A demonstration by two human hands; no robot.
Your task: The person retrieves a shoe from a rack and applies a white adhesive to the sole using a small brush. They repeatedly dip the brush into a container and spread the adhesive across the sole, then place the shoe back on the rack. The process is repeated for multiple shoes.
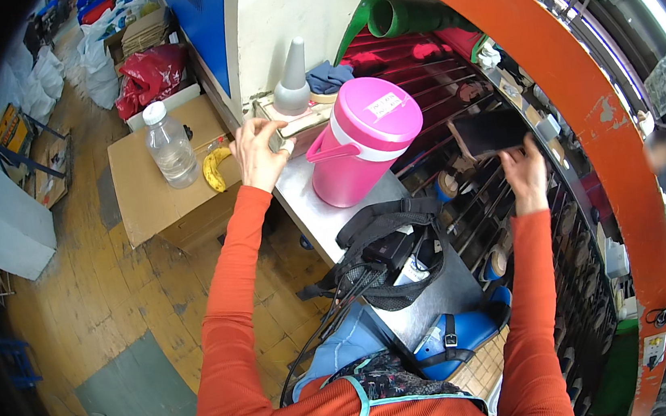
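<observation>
My left hand (256, 153) reaches out to the small tray-like object (297, 122) beside a grey cone (293, 78), its fingers touching the object's near edge. A big pink jug (360, 140) with a pink lid stands just right of that hand on a metal counter (303, 195). My right hand (526, 175) is raised over the rack of dark rods and holds a flat black rectangular object (491, 132) by its lower edge. Both sleeves are orange.
A black bag (391, 255) with cables lies on the counter near me. A cardboard box (153, 190) on the left carries a plastic bottle (170, 146) and a banana (215, 168). Blue shoes (456, 339) are below. A curved orange frame (581, 92) bounds the right side.
</observation>
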